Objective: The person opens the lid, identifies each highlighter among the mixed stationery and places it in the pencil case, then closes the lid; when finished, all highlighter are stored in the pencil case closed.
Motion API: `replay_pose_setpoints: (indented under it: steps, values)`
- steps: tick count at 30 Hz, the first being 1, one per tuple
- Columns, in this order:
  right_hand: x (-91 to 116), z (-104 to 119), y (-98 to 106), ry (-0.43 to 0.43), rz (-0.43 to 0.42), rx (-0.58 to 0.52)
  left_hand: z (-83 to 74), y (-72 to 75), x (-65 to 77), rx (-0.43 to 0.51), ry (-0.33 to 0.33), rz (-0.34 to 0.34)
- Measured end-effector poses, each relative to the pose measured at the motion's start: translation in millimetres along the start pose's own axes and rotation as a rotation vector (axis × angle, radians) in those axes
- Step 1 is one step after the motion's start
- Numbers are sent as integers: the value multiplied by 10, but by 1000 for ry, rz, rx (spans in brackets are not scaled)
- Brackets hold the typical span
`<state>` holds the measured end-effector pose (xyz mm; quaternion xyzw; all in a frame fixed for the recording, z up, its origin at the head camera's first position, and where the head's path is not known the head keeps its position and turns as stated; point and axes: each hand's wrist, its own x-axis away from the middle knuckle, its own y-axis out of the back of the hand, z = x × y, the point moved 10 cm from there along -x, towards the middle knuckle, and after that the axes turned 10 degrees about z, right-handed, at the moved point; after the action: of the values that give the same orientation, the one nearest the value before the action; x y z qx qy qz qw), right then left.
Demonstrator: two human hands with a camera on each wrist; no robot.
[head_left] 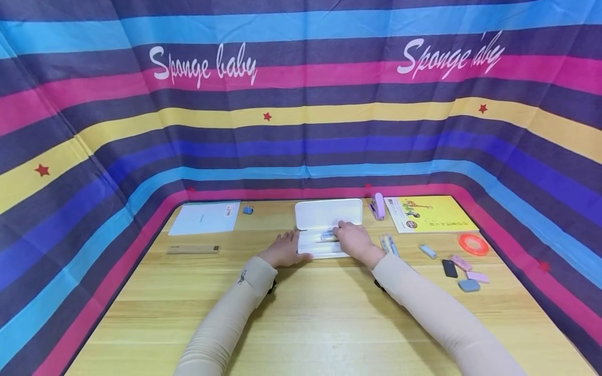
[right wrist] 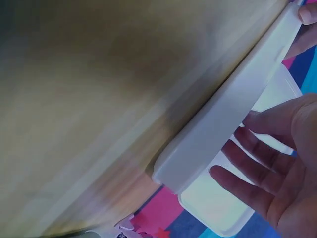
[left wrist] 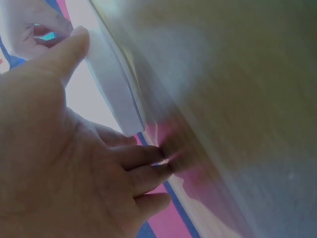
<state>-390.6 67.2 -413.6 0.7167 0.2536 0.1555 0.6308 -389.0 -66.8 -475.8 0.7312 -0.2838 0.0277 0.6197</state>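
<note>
At the far left of the worktop [head_left: 301, 318] lies a pale booklet [head_left: 204, 218], with a ruler [head_left: 193, 249] nearer the person and a small blue sharpener [head_left: 247, 210] to the booklet's right. None of these is being touched.

Next comes the left hand [head_left: 284, 249], its grip wide: the thumb rests on the near edge of a white pencil case [head_left: 308, 246] and the fingers lie along its left end. I take this as steadying.

The case sits at the middle, towards the back, its lid [head_left: 324, 213] raised away from the person. Inside are some slim bluish pieces [head_left: 327, 236], hard to make out from here. The right hand [head_left: 356, 241] reaches over the right part of the case, thumb and forefinger close together in a narrow grip; whether anything is pinched there I cannot tell.

The step in hand looks like settling or sorting those pieces. The next move, I'd judge, calls for the right fingers to work clear of the rim while the left keeps the case from sliding.

Further right stand a purple stapler [head_left: 378, 207] and some pens [head_left: 389, 244], then a yellow book [head_left: 430, 214], a light-blue block [head_left: 428, 250], several erasers [head_left: 469, 285] and an orange ring [head_left: 473, 244].
</note>
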Motion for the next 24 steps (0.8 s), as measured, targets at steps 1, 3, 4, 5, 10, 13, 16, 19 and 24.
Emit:
replay_pose_setpoints:
  steps: [1, 3, 4, 5, 10, 13, 16, 19, 24]
  values:
    - [6, -16, 10, -11, -1, -3, -2, 2, -2, 0, -2, 0]
    - [16, -42, 18, -26, 1, -1, -4, 4, -5, -1, -5, 0]
    - [18, -48, 21, -28, 0, -5, -4, 4, -5, -1, -7, 0]
    - [20, -52, 19, -28, -1, -5, -3, 4, -5, -2, -7, 0]
    - [24, -71, 16, -7, -3, -17, 0, 5, -3, 4, -8, -2]
    - [59, -146, 54, -17, 6, -53, -2, 3, 4, 5, -6, 1]
    - [129, -325, 119, -94, 27, -110, -10, 4, 15, 11, -9, 6]
    - [221, -571, 154, -204, 58, -145, -23, 7, 25, 14, -11, 6]
    - [428, -943, 140, -392, 133, -212, -34, 24, 54, 25, -14, -1]
